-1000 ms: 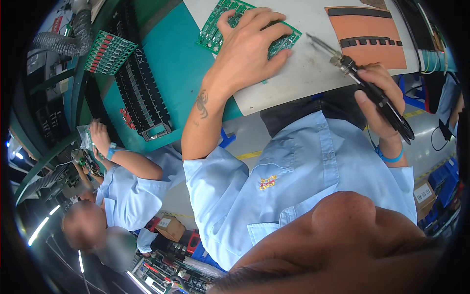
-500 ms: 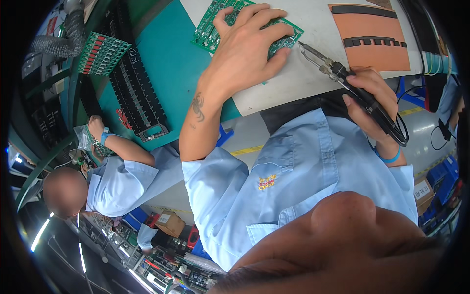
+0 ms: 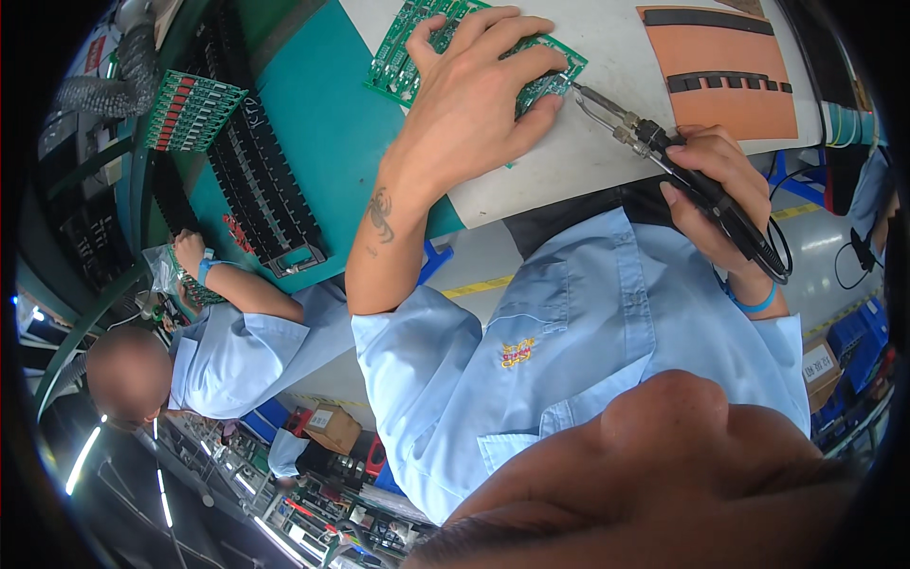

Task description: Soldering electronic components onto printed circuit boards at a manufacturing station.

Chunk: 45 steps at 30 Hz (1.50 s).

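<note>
A green circuit board (image 3: 396,68) lies on the pale mat at the top of the bench. My left hand (image 3: 479,100) spreads over it, gripping it with the fingers across its face and the thumb at its near right edge; much of the board is hidden under the palm. In my right hand (image 3: 718,175) is a black soldering iron (image 3: 697,185), with a thin metal tube running beside its tip. That tip meets the board's right edge, close to my left thumb; whether it touches a joint is too small to tell.
An orange sheet (image 3: 725,109) with black foam strips (image 3: 728,82) lies right of the board. Left are the teal mat (image 3: 322,114), a black slotted rack (image 3: 265,180) and an upright board panel (image 3: 194,112). A co-worker's hand (image 3: 190,251) handles boards further left. The iron's cable loops by my right wrist.
The iron's tip has shifted slightly left, onto the board's edge. My left hand keeps its hold, with the board barely moved.
</note>
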Each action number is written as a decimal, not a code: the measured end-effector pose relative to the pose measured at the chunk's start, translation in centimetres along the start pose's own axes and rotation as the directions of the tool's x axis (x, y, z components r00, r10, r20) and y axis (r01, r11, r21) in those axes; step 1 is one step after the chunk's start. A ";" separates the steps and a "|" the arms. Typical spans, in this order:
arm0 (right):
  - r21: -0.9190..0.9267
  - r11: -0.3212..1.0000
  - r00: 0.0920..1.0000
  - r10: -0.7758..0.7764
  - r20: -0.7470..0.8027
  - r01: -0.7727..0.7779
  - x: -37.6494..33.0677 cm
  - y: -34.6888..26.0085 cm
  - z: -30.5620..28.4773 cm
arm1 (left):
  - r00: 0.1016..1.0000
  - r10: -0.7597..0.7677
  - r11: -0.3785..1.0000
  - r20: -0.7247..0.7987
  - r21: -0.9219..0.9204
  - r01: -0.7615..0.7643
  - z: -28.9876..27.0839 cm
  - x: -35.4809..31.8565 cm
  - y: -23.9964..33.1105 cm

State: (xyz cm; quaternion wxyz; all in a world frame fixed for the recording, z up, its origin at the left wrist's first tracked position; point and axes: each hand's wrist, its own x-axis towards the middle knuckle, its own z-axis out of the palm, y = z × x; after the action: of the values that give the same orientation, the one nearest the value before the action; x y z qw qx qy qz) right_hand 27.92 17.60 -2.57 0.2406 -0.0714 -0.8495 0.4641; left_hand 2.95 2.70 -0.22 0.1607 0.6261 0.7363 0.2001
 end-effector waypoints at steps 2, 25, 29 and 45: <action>-0.006 1.000 1.000 -0.002 0.008 0.002 0.0 -0.1 0.0 | 1.000 0.003 1.000 -0.001 -0.007 -0.003 0.0 -0.1 0.0; -0.263 0.964 0.900 -0.073 -0.429 -0.048 0.9 4.2 -3.5 | 0.978 0.128 0.990 -0.163 0.079 -0.116 1.7 -0.5 -1.3; -0.138 0.933 0.852 0.234 -0.468 -0.332 3.0 5.9 -4.8 | 0.988 0.143 0.988 -0.065 0.065 -0.139 1.2 -1.1 -1.7; -0.037 0.995 0.984 -0.097 -0.148 0.093 0.5 1.2 -1.5 | 0.981 -0.187 0.976 -0.058 0.098 0.192 -3.4 -1.4 -1.7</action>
State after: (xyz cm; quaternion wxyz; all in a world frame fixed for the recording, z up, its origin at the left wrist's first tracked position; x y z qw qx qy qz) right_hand 28.10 19.54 -2.71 0.3244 -0.0689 -0.8383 0.4328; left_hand 0.10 0.80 1.91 0.1288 0.5553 0.8057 0.1608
